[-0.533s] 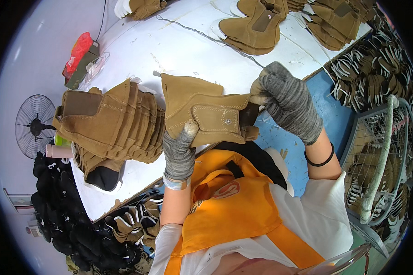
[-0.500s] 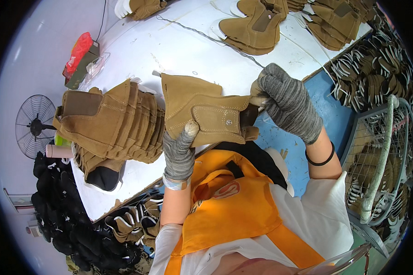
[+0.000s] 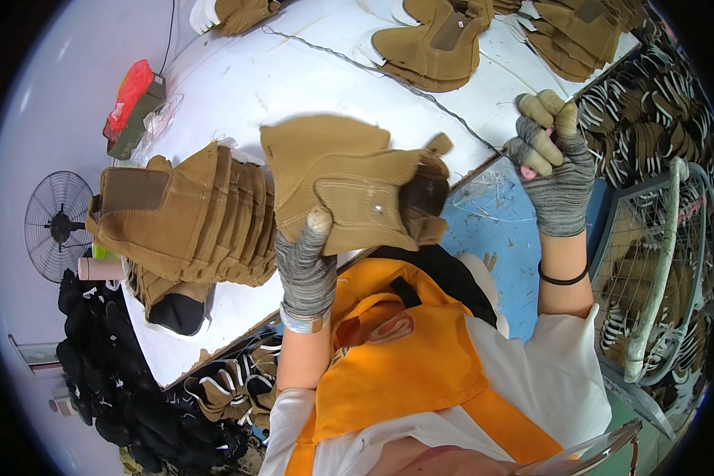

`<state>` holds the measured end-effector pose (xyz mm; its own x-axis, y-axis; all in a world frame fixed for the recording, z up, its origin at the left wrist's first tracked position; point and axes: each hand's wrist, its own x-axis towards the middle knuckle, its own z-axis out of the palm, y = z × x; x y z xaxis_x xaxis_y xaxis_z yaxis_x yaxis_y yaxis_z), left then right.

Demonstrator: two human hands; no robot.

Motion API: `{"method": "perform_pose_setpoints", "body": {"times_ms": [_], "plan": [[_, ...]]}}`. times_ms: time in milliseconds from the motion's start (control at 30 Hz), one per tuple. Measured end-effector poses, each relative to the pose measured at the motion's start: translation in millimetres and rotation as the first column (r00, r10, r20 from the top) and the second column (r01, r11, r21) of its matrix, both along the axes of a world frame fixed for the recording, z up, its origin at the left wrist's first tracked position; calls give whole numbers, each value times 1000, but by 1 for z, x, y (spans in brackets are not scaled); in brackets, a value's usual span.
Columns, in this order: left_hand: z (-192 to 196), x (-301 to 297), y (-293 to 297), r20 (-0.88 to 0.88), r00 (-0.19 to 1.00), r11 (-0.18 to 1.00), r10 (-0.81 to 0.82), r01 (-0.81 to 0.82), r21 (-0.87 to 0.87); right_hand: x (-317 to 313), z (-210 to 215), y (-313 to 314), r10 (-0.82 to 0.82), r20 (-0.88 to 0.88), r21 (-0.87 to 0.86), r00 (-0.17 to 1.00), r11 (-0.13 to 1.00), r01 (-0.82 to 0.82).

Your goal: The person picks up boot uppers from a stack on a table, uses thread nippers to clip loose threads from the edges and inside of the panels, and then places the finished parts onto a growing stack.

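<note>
two gloved hands are yours in this view, each in a grey knit glove. your left hand, just left of centre, is closed on the lower edge of a tan suede boot upper, thumb on its front face and fingers behind, holding it up over the near edge of the white counter. the upper sits at the centre of the frame, its dark opening turned to the right.

your right hand, at the upper right, is well apart from the upper. its grip is curled shut around a small pink tool, of which only a bit shows between the fingers, so you cannot tell what kind it is. a thin grey cord runs across the counter from the upper middle down towards that hand.

left of the held piece, a stack of tan uppers lies on the counter, touching it or just beside it. more tan uppers lie at the top of the frame. a red object on a dark box sits at the upper left, and a fan stands at the left edge. your orange apron fills the lower middle.
</note>
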<state>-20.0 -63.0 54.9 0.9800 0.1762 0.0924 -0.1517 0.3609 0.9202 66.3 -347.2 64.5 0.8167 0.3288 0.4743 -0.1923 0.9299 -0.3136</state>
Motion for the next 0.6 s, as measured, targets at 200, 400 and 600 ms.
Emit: {"method": "perform_pose_setpoints", "body": {"times_ms": [200,400,600], "plan": [[-20,9,5,-45,991,948,-122,103,-302,-30,4,18,-340,516,-771,786,215,599],[-11,7,3,-56,989,953,-137,116,-280,-43,11,41,-264,697,-715,666,-186,674],[-1,2,-2,-44,971,937,-233,212,-278,-37,13,53,-245,789,-611,564,-202,766]]}}
